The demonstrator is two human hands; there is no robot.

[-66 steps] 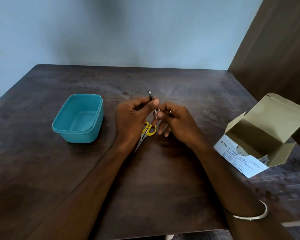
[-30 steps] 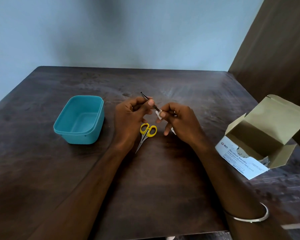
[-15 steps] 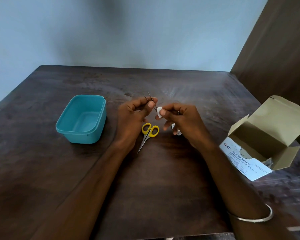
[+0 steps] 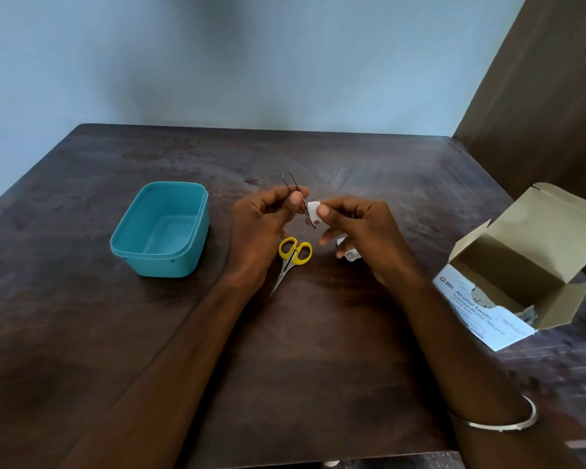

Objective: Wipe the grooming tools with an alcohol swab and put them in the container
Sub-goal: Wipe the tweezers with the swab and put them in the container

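Meanwhile left hand [image 4: 263, 225] pinches tweezers [image 4: 296, 194], right hand [image 4: 362, 231] pinches swab [image 4: 313, 211]; teal container [image 4: 159, 228] holds nothing

Dim, soft daylight, seemingly from right. Table [image 4: 318, 350] dark, faint sheen toward far edge. Vague grey shadow on wall [image 4: 217, 45] up top. Wide-angle bend at edges. Box [image 4: 521, 265] lettering readable; lower right corner smeared, blurry. No hard glare.

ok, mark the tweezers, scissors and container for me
tweezers [image 4: 293, 184]: head view, upper prongs above the thumb.
scissors [image 4: 295, 253]: head view, yellow handle loops.
container [image 4: 156, 257]: head view, near rim.
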